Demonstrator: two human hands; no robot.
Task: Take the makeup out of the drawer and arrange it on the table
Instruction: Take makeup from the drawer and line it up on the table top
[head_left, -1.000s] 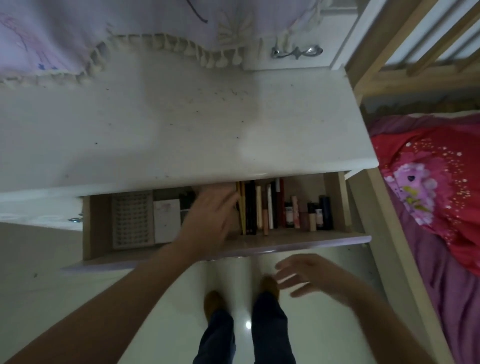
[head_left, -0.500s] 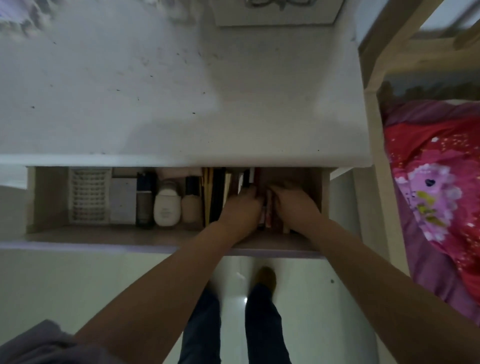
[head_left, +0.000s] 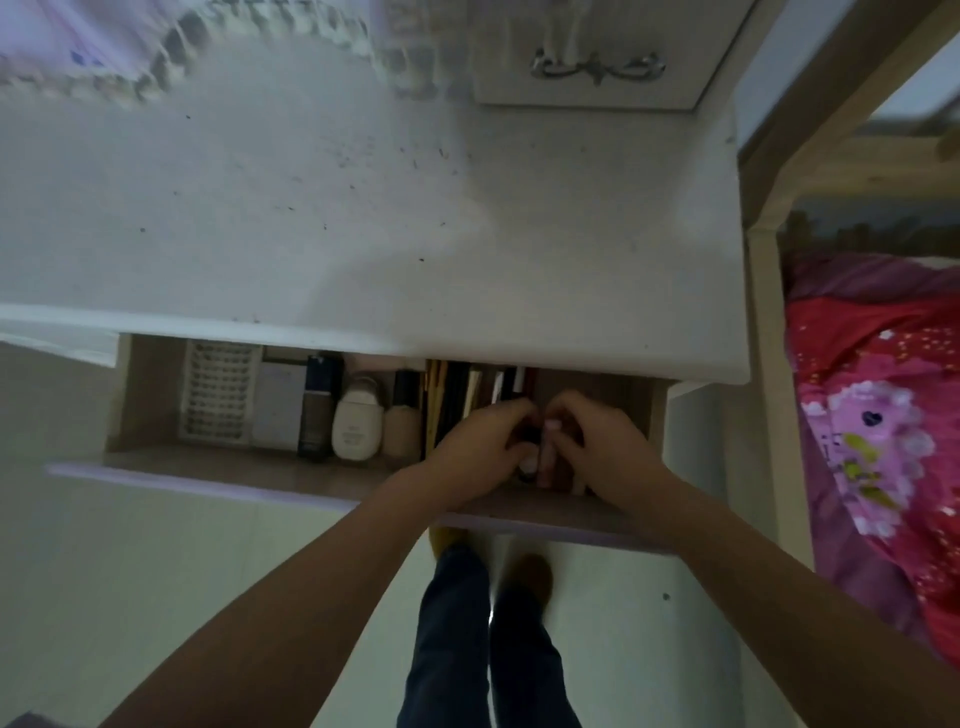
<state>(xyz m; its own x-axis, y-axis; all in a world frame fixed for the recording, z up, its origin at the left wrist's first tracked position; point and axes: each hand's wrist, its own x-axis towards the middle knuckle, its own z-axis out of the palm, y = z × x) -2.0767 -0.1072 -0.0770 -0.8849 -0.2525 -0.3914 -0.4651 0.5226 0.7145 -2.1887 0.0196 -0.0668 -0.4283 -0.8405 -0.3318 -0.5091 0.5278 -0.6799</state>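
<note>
left hand (head_left: 480, 449), right hand (head_left: 605, 447) | both curled round small slim dark makeup tubes (head_left: 540, 457) between them | tubes' long axis runs front-to-back in open wooden drawer (head_left: 260, 470) | white table (head_left: 363, 208) just above

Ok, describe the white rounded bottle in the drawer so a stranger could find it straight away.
Look in the open drawer under the white table top. Left of the two hands, a row of containers stands against the back; the white bottle sits between a dark tall bottle and a beige bottle with a black cap. It alone is squat, rounded and all white.
</note>
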